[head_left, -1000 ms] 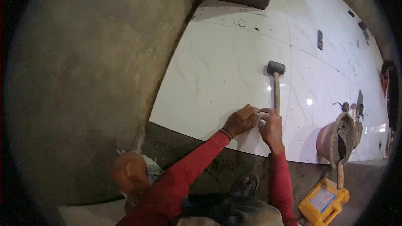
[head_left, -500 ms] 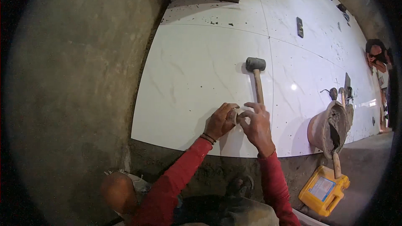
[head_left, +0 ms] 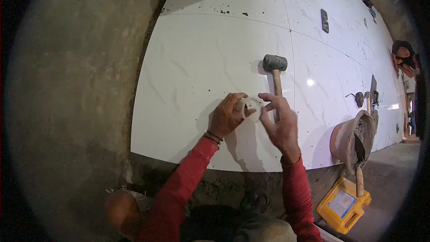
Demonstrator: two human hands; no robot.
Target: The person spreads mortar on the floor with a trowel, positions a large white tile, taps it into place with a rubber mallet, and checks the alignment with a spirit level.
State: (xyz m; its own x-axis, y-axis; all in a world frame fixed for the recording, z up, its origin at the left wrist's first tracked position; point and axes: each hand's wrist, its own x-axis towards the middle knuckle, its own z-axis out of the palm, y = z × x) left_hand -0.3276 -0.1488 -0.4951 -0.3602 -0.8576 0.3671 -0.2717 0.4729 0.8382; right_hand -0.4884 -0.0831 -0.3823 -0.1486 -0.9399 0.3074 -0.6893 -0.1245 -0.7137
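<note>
Person crouched at the near edge of the big white floor tile (head_left: 197, 71), both hands up over it. Left hand (head_left: 226, 116) is curled around a small white round disc (head_left: 251, 108), looks like a tile-levelling cap, thumb and fingers closed on its left rim. Right hand (head_left: 280, 123) sits just right of the disc, fingers half spread; index and thumb tips reach toward its right rim, but I can't tell if they actually touch or pinch it.

Key relation: disc lies between the two hands, face toward the camera, held above the tile rather than resting flat on it as far as I can judge. Left hand has it; right is the near free one, approaching from the right side.

Relative to the disc: rubber mallet (head_left: 274, 74) lies just behind, head away from the person, wooden handle running back under the right hand. Mortar bucket (head_left: 354, 139) with a trowel handle stands well to the right; yellow jerrycan (head_left: 342, 204) right and nearer the person. Bare cement wall (head_left: 76, 85) to the left.
</note>
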